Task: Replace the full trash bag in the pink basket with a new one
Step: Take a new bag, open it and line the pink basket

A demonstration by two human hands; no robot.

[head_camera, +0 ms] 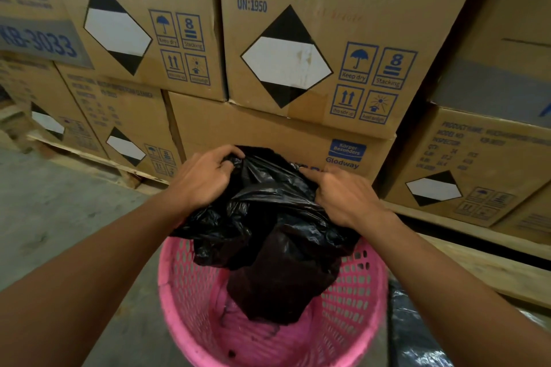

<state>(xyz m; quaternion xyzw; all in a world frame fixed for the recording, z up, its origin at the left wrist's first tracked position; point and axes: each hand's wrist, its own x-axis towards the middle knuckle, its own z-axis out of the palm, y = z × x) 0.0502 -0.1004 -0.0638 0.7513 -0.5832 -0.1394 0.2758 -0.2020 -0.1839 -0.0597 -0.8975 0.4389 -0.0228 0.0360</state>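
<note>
The left hand point(205, 176) grips a bunched edge of the black trash bag point(268, 217), fingers curled into the plastic. The bag hangs between both hands, its lower end dangling inside the pink basket point(185, 292) on the concrete floor point(59, 208). The right hand point(343, 194) pinches the bag's opposite edge. Cardboard boxes point(298, 53) are stacked behind.

A warehouse or stockroom: stacked cardboard cartons point(313, 48) printed with gross and net weights, a UN number, hazard diamonds and "Keep dry" and "Stacking" symbols sit on wooden pallets point(98, 158) over a bare concrete floor point(59, 211).
</note>
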